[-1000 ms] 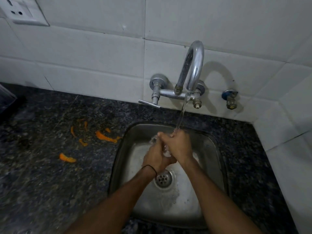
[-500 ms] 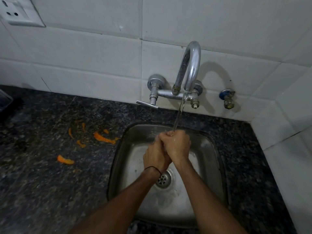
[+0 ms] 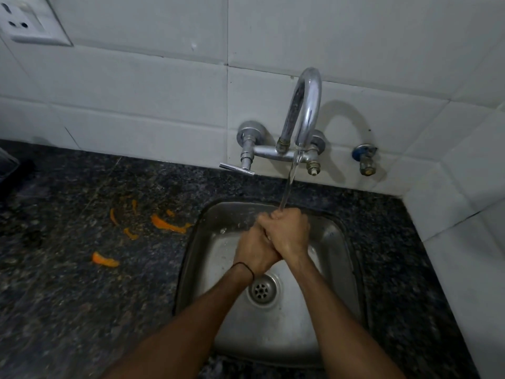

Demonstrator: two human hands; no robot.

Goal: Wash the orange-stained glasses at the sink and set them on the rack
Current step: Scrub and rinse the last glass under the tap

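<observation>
Both hands over sink (image 3: pixel 338 242), under tap (image 3: pixel 303 110) stream: right hand (image 3: pixel 287 231) closed over left hand (image 3: pixel 254 250), fingers interlocked.

Glass hidden, cannot tell if held.

Risk: wet grip slipping, any glass dropping into sink.

No rack visible.

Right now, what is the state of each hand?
Left hand: closed, clasped with the right under the water; anything inside cannot be told.
Right hand: closed over the left; no glass visible.
</observation>
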